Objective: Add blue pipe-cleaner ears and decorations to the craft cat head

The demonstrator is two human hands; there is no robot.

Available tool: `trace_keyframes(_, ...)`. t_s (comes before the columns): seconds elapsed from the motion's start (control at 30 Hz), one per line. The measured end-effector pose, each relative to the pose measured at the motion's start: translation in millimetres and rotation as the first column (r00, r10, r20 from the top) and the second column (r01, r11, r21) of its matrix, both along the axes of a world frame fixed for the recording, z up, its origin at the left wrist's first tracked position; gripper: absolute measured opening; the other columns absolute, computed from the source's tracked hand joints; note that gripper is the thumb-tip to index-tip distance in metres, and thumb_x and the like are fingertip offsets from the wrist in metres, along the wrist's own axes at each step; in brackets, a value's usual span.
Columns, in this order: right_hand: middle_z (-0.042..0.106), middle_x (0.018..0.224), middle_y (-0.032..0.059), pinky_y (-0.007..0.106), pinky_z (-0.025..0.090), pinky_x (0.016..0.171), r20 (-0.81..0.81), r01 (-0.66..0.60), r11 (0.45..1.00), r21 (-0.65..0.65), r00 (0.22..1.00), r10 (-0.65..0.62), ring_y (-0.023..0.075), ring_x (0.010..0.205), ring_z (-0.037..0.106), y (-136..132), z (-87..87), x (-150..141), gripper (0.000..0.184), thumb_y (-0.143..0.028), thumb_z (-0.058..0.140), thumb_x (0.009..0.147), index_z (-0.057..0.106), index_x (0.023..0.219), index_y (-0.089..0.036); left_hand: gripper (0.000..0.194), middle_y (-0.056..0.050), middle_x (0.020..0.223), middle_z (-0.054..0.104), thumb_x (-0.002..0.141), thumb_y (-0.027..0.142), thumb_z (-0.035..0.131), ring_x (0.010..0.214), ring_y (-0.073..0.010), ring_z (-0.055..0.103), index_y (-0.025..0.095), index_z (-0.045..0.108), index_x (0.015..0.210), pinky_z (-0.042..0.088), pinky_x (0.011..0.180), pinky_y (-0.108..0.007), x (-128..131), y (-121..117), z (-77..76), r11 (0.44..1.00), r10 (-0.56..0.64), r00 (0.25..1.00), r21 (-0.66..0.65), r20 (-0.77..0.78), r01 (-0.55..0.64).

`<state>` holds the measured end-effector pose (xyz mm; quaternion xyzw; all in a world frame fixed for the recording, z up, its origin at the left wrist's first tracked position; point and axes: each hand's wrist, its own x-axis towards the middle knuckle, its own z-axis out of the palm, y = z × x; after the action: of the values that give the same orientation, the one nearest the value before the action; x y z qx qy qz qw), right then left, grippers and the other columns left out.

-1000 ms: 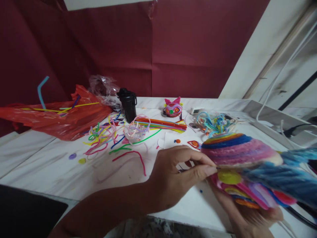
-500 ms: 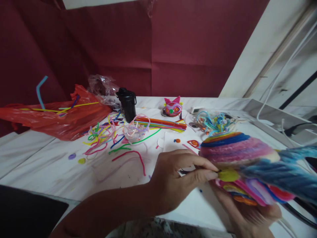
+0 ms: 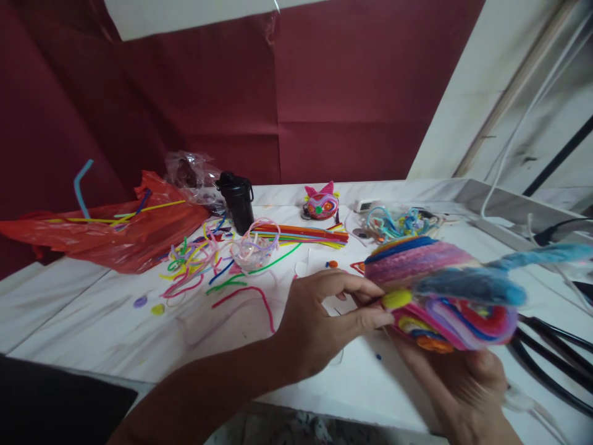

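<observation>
A colourful pipe-cleaner craft (image 3: 417,262), shaped like an animal head, is tilted at the right of the head view. It has striped rows on top, blue fuzzy ears sticking out to the right and ringed loops on its lower face. My right hand (image 3: 467,377) is closed around it from below, and the craft hides some of its fingers. At its left end, my left hand (image 3: 338,315) is pinched beside a yellow patch (image 3: 397,300). Between the left finger and thumb is something small and dark that I cannot make out.
A similar craft (image 3: 322,202) with pink ears sits at the back. Nearby are a bundle of pipe cleaners (image 3: 301,235), a black bottle (image 3: 238,204), loose pipe cleaners (image 3: 192,262), a red plastic bag (image 3: 139,241), a tangled pile (image 3: 398,222) and black-handled scissors (image 3: 556,358).
The craft and my right hand have shifted left and slightly up, and the craft has turned a little. My left hand stays pinched at its left end.
</observation>
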<state>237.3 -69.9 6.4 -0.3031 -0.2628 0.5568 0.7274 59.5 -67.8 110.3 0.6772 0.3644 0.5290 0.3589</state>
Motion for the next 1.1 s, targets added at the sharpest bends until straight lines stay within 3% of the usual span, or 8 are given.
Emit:
trace_keyframes(0.07,0.067,0.121,0.0059,0.063,0.039,0.105,-0.028,-0.026,1.0,0.007,0.999,0.027,0.0401,0.114,0.058,0.0,15.2,-6.0,0.077,-0.049,0.093,0.04,0.069,0.112,-0.037,0.017,0.0,0.076,0.074,0.063,0.014,0.081,0.071,-0.013,0.065,0.018,0.073,0.078,0.052,0.07,-0.023,-1.2,3.3,-0.8,1.0,0.002,1.0,-0.029,0.008,-0.002)
trace_keyframes(0.17,0.064,0.127,0.0051,0.058,0.044,0.103,-0.034,-0.143,0.984,0.106,0.988,0.148,0.0364,0.12,0.055,2.6,30.8,-13.5,0.074,-0.045,0.093,0.049,0.066,0.118,-0.037,0.019,-0.002,0.077,0.071,0.064,0.015,0.08,0.071,-0.0128,0.063,0.016,0.072,0.081,0.05,0.07,-0.024,-3.6,9.6,-2.4,1.0,0.013,1.0,-0.027,0.02,-0.012)
trace_keyframes(0.33,0.059,0.133,0.0044,0.053,0.044,0.105,-0.037,-0.226,0.953,0.204,0.971,0.238,0.0334,0.128,0.048,13.7,41.6,-24.1,0.064,-0.043,0.088,0.061,0.065,0.12,-0.033,0.022,-0.003,0.081,0.068,0.063,0.021,0.081,0.073,-0.0125,0.06,0.016,0.069,0.081,0.049,0.071,-0.025,-9.2,22.4,0.5,0.998,0.058,0.997,-0.009,0.05,-0.057)
trace_keyframes(0.47,0.06,0.133,0.0033,0.054,0.039,0.109,-0.079,-0.196,0.96,0.2,0.973,0.216,0.0327,0.132,0.043,19.5,48.0,-35.0,0.06,-0.041,0.087,0.062,0.066,0.118,-0.033,0.019,-0.003,0.087,0.067,0.065,0.023,0.08,0.071,-0.0103,0.06,0.016,0.067,0.077,0.049,0.068,-0.023,-15.0,31.6,4.7,0.994,0.108,0.991,0.017,0.075,-0.109)
trace_keyframes(0.63,0.062,0.129,0.0022,0.054,0.037,0.11,-0.093,-0.222,0.954,0.201,0.965,0.245,0.0308,0.132,0.043,23.6,49.9,-45.3,0.053,-0.039,0.085,0.067,0.066,0.116,-0.034,0.013,-0.004,0.087,0.07,0.07,0.025,0.076,0.074,-0.0117,0.063,0.016,0.068,0.077,0.051,0.071,-0.025,-22.4,40.3,2.2,0.977,0.176,0.982,0.112,0.063,-0.182)
trace_keyframes(0.87,0.064,0.126,0.0017,0.05,0.045,0.105,-0.072,-0.245,0.943,0.223,0.961,0.267,0.0299,0.13,0.047,28.6,47.5,-52.0,0.03,-0.036,0.08,0.074,0.071,0.102,-0.031,0.013,-0.002,0.074,0.071,0.068,0.026,0.076,0.073,-0.013,0.064,0.017,0.069,0.075,0.051,0.075,-0.026,-29.7,49.6,-7.1,0.969,0.224,0.972,0.088,0.073,-0.23)
trace_keyframes(1.1,0.071,0.113,0.0063,0.049,0.046,0.103,-0.018,-0.272,0.942,0.197,0.96,0.281,0.0313,0.123,0.053,33.5,42.6,-56.3,0.023,-0.04,0.079,0.074,0.074,0.091,-0.025,0.015,-0.001,0.073,0.069,0.066,0.022,0.076,0.071,-0.012,0.063,0.016,0.066,0.076,0.05,0.073,-0.025,-32.0,55.4,-9.9,0.965,0.251,0.964,0.053,0.091,-0.256)
